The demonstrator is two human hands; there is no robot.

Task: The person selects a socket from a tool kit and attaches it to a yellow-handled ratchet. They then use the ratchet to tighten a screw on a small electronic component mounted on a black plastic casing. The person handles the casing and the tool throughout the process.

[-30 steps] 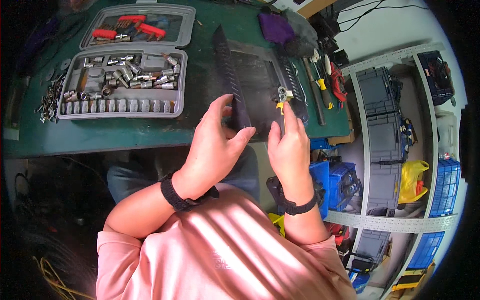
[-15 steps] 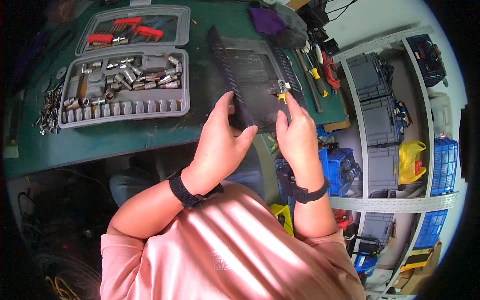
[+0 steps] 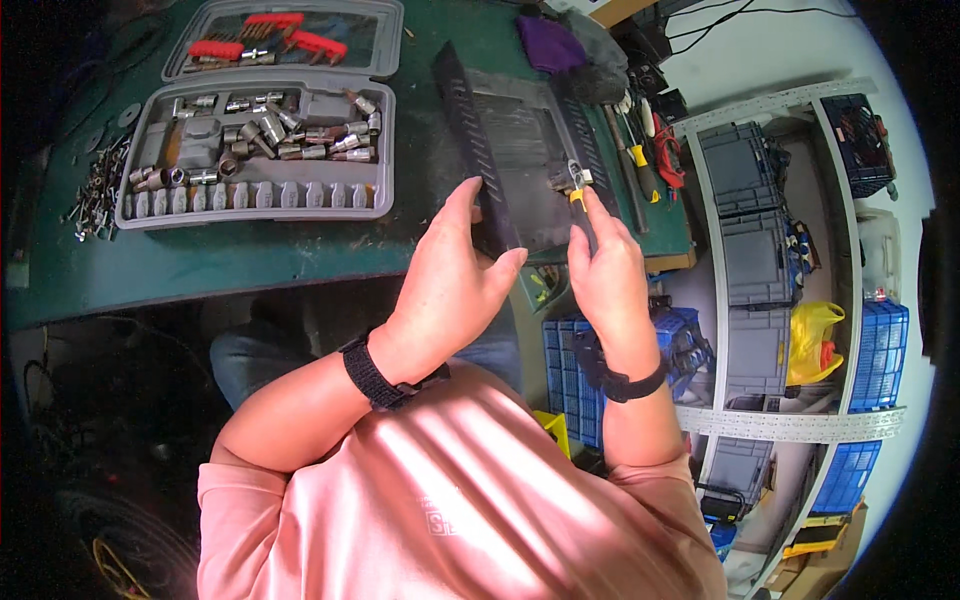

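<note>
Head view: black panel [image 3: 520,160] within left hand [image 3: 455,285] grip

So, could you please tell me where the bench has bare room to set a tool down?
Bare green benchtop runs along the near edge below the socket case. Crowded: loose bolts at left, hand tools at right, black panel between.

Bright overhead light, sharp centre, dark vignetted corners, fisheye bending toward the rim.
</note>
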